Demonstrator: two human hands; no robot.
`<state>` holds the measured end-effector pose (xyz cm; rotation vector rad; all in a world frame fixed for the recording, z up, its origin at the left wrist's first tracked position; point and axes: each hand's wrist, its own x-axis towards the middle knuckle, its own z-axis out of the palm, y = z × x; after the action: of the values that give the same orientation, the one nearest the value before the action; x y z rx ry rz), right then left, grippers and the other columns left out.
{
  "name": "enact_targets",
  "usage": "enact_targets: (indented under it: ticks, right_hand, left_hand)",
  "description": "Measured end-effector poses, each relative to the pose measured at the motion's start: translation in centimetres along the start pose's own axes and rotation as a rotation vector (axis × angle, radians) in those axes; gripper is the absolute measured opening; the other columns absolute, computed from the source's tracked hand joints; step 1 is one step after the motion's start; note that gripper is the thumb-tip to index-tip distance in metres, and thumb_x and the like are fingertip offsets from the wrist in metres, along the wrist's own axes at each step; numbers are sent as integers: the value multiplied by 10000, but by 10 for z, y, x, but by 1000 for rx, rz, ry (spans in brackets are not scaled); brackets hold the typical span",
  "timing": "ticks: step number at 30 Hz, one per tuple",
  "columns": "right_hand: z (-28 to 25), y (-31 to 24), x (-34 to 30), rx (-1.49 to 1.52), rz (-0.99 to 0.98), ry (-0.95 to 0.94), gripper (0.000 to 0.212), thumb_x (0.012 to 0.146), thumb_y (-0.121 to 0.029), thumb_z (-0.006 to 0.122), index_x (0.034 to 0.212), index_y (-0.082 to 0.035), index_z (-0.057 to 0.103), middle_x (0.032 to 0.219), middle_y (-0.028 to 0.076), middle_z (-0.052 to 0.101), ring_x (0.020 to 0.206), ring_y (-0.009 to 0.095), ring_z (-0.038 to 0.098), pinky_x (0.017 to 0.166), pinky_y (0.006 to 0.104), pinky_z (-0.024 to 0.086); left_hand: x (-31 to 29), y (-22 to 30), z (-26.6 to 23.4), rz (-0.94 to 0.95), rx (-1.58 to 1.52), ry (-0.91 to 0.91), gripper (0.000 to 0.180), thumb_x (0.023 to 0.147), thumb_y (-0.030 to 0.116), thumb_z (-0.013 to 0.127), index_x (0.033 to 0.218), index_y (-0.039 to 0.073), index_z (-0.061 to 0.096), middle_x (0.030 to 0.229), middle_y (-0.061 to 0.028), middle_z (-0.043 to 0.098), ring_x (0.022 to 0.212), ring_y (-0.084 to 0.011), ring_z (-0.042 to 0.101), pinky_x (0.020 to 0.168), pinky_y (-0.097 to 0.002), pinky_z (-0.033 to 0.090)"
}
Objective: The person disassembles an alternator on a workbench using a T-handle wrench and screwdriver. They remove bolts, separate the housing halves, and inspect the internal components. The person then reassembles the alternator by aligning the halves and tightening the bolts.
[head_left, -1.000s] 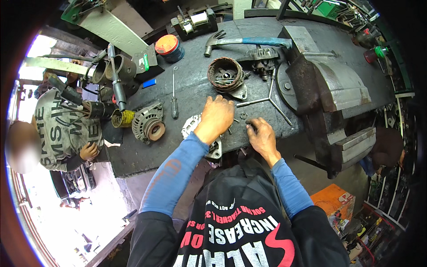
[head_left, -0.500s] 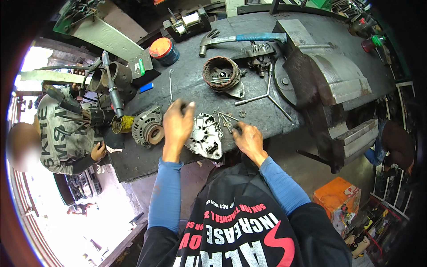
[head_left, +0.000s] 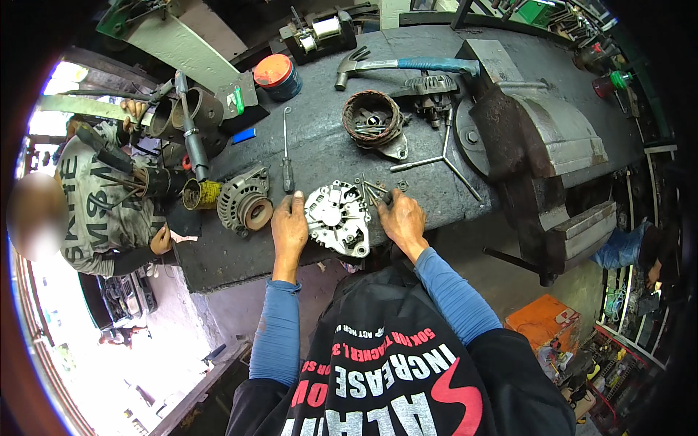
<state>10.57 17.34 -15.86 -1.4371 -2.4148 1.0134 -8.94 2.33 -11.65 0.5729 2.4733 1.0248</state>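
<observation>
1. Your left hand (head_left: 291,231) is at the left edge of the silver housing (head_left: 336,218), fingers close together; I cannot tell whether they grip it.
2. Your right hand (head_left: 403,219), fingers curled, is just beside the loose bolts (head_left: 374,192); whether it pinches one, I cannot tell.
3. The silver housing lies between your hands, near the front edge of the dark surface (head_left: 323,138).
4. Left of your left hand is a finned casing (head_left: 238,190).

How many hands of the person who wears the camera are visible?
2. The left hand is just left of the silver alternator housing; the right hand is right of it, beside the loose bolts. Both show clearly.
</observation>
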Motion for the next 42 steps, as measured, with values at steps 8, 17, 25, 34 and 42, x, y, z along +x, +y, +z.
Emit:
enact_targets:
  ticks: [8,17,25,34,42]
  right_hand:
    - [2,-2,-4,-34,-35,13,327,868,-275,781,1007,-8,654,858,246,747,838,482,728,791,592,554]
    - [-32,-12,-16,415,-124,153,171,857,-123,801,913,-24,673,667,66,679,569,194,655,538,346,495]
    - [-89,-57,-47,1180,62,-132,99,954,-5,750,995,13,662,745,1,655,601,48,584,556,198,469]
    - [-107,-61,-55,1122,66,-266,200,953,-34,766,1127,16,682,840,0,681,698,51,617,610,206,509]
    - [-131,-44,-32,877,-118,-639,327,912,-46,815,1227,-18,730,918,6,708,795,59,638,672,215,516]
  left_hand:
    - [0,-6,5,-3,-46,23,534,1087,417,544,1176,-83,709,1153,-303,729,1111,-446,692,963,-451,514]
    - [-23,37,-6,294,-35,300,270,1039,234,656,1108,-17,728,1004,-175,728,916,-298,701,859,-390,547]
    - [-70,103,0,53,-734,-450,331,1039,176,712,1309,-16,695,1112,-63,749,967,-124,675,859,-285,557]
    - [-76,102,-5,-18,-658,-507,419,1015,180,744,1358,-47,665,1135,-116,757,1072,-153,689,934,-289,546]
    - [-71,105,-28,70,-473,-723,554,980,39,689,1504,11,513,959,-42,704,919,-111,637,860,-276,527]
